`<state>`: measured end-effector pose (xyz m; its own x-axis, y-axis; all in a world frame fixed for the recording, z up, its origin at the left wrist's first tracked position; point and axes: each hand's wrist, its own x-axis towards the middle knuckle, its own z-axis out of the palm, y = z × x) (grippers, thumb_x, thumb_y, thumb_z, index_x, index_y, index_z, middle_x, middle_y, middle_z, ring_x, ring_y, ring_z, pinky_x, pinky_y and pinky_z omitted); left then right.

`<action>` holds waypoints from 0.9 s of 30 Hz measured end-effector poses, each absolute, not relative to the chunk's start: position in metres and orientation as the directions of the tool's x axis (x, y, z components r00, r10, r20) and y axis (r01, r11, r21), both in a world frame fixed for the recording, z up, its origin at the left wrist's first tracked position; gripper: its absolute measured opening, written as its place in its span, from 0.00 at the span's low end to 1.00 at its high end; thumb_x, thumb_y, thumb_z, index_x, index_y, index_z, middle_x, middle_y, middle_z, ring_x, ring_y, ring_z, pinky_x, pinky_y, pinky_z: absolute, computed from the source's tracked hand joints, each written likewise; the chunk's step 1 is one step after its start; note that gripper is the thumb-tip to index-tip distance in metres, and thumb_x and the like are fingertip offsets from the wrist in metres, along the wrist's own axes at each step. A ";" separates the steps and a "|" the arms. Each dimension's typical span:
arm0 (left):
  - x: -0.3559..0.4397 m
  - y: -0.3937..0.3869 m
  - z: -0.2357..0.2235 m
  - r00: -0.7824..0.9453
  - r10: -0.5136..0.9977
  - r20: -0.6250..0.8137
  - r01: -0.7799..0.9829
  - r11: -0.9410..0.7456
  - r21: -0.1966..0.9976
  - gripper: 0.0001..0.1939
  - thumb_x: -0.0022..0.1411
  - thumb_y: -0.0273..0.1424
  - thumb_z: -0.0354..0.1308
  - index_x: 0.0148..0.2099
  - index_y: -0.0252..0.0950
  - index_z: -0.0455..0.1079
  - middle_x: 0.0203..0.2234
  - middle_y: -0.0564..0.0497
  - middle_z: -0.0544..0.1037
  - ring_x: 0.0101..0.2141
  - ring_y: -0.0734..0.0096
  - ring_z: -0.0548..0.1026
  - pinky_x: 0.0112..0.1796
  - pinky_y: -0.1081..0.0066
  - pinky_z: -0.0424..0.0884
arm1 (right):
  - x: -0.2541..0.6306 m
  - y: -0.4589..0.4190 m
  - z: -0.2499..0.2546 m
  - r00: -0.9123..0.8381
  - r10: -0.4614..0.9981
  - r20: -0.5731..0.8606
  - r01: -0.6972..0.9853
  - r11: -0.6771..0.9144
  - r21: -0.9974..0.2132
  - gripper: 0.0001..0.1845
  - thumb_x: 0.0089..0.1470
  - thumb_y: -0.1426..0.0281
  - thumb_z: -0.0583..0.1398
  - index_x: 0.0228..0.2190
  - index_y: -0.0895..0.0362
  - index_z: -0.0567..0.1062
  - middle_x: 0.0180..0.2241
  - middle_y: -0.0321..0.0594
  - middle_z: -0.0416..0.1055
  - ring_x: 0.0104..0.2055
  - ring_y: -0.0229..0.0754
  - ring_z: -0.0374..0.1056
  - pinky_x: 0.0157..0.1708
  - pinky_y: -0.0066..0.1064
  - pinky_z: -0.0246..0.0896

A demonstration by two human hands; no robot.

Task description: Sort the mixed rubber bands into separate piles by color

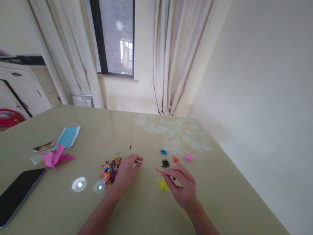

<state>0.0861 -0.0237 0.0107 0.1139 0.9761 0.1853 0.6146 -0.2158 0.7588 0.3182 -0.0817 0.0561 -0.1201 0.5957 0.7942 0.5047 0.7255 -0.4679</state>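
Observation:
My right hand (182,185) pinches a thin red rubber band (158,170) between thumb and fingertips, just above the table. Around it lie small single-colour heaps of bands: yellow (162,185), black (165,163), blue (163,152), red (175,159) and pink (189,157). My left hand (129,170) hovers at the right side of a mixed multicoloured pile of bands (110,170) and hides part of it. Its fingers are bent, the thumb stands apart from them, and nothing shows between them. One tiny dark piece (130,147) sits beyond my left hand.
On the left of the table (142,222) are a large black tablet or phone (9,198), a pink folded paper shape (56,157), a blue face mask (68,136) and a small flat packet (43,146). A plain wall (269,105) runs along the right side.

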 end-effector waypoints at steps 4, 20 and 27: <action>0.073 -0.028 0.014 -0.001 0.969 0.249 0.955 -0.072 0.287 0.18 0.70 0.25 0.50 0.54 0.38 0.78 0.53 0.39 0.81 0.54 0.47 0.74 0.55 0.50 0.64 | 0.327 -0.102 0.082 -0.249 0.402 0.881 0.559 0.803 -0.208 0.15 0.61 0.77 0.66 0.46 0.47 0.83 0.28 0.37 0.78 0.28 0.41 0.73 0.31 0.34 0.71; 0.063 -0.026 0.011 0.027 0.993 0.112 0.999 -0.030 0.024 0.19 0.71 0.23 0.44 0.46 0.36 0.78 0.43 0.40 0.82 0.48 0.50 0.79 0.49 0.56 0.64 | 0.349 -0.067 0.076 -0.007 0.597 0.802 0.658 0.607 -0.446 0.06 0.64 0.71 0.64 0.39 0.52 0.83 0.32 0.41 0.78 0.29 0.41 0.71 0.35 0.35 0.69; 0.066 -0.025 0.016 0.018 0.985 0.171 0.995 -0.033 0.090 0.18 0.75 0.29 0.45 0.48 0.36 0.77 0.47 0.41 0.81 0.50 0.50 0.76 0.49 0.56 0.64 | 0.392 -0.005 0.015 0.125 0.913 0.388 0.844 0.108 -0.525 0.11 0.60 0.69 0.61 0.31 0.57 0.84 0.31 0.43 0.77 0.29 0.42 0.71 0.34 0.33 0.65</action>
<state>0.0657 -0.0255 0.0161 0.0176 0.9851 0.1709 0.9954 -0.0334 0.0903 0.3920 -0.0046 0.0147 0.1248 0.9131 0.3882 0.8440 0.1080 -0.5254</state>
